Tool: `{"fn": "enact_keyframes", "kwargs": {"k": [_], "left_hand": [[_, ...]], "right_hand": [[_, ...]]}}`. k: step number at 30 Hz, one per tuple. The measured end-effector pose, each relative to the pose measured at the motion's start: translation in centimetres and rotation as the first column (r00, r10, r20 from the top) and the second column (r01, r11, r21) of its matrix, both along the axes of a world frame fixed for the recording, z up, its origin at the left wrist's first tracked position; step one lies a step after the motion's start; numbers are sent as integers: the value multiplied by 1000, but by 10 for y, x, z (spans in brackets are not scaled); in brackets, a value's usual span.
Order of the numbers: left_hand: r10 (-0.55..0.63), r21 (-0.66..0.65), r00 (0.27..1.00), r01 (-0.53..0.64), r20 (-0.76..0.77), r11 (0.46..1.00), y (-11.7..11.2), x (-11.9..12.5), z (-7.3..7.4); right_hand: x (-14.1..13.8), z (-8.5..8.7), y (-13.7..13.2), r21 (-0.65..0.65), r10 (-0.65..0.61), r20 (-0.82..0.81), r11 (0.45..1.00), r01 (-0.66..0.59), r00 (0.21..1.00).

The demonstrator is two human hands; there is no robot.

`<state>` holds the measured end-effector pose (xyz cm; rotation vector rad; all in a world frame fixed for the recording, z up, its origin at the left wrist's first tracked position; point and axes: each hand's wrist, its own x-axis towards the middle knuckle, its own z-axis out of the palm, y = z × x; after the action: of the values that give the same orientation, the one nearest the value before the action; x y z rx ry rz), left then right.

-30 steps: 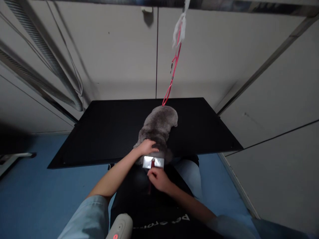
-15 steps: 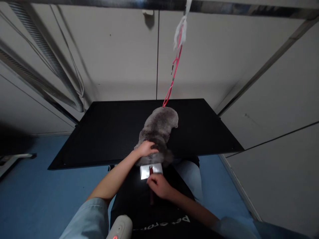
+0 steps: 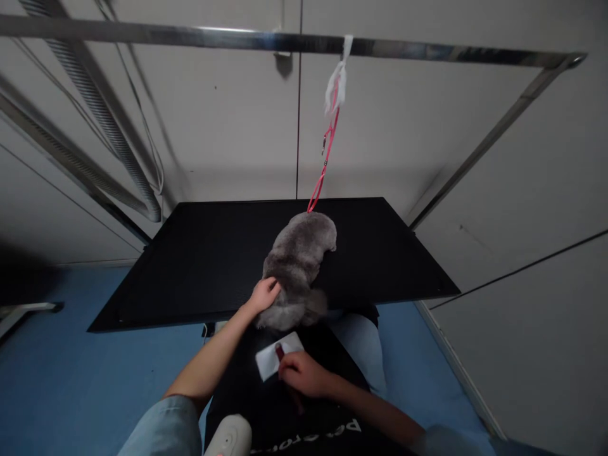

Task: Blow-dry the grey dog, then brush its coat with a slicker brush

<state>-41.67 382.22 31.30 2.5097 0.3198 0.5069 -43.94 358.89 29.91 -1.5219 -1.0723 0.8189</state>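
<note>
A grey, short-coated dog [image 3: 299, 250] is on the black table, its bushy tail end [image 3: 313, 307] towards me. My left hand [image 3: 266, 294] grips the fur at the left of its hindquarters, the fingertips partly hidden. Just behind the dog, over my dark apron, my right hand [image 3: 304, 373] is closed round the reddish-brown handle of a slicker brush [image 3: 268, 362]. The flat pale back of the brush head faces up, tilted and apart from the coat. A pink grooming loop [image 3: 327, 152] runs from the dog's front end up to the overhead bar.
The black grooming table [image 3: 209, 253] stands against a pale wall. A metal bar [image 3: 413, 49] crosses overhead, with side posts down to the table. Grey ribbed hoses [image 3: 104, 107] hang at the left. A white device [image 3: 232, 434] is close to my body.
My right hand has drawn the brush back from the dog's rear and turned it. My left hand has shifted left towards the dog's side. The view has tipped up slightly.
</note>
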Motion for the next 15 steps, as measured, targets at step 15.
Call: {"fn": "enact_keyframes", "kwargs": {"k": [15], "left_hand": [[55,292,978,-114,201,950,-47,-15,35]], "right_hand": [[-6,12,-49,89,41,-244,996,-20,969]]}}
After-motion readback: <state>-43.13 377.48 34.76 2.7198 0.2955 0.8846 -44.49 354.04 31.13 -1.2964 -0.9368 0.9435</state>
